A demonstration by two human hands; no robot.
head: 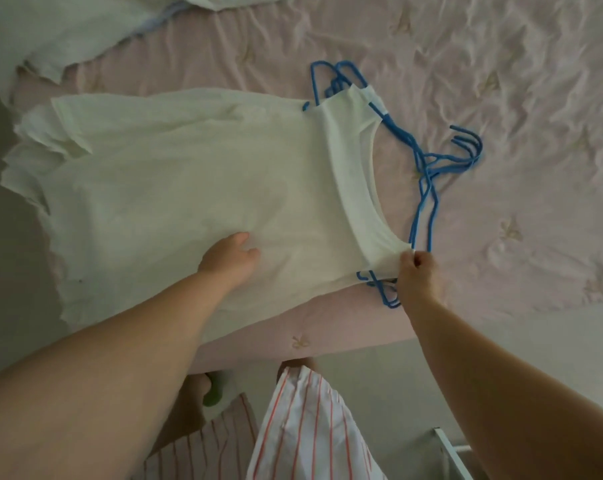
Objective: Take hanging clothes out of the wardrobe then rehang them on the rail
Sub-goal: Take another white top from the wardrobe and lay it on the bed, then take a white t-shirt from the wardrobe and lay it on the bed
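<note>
White top point(196, 174) on pink bed point(500, 98), blue hangers point(428, 188) inside, left hand point(232, 259) (fingers relaxed) resting, right hand point(419, 271) pinching shoulder

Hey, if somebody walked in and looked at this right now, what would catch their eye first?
A stack of white tops lies spread across the pink bedsheet, with bright blue hangers poking out at the neckline. The right hand pinches the top shirt's shoulder strap, while the left hand rests on the fabric.

A stack of shirts point(175, 174) lies on the bed point(500, 98) before me, hangers point(428, 168) poking out on its right. Another cloth point(68, 36) lies far left.
</note>
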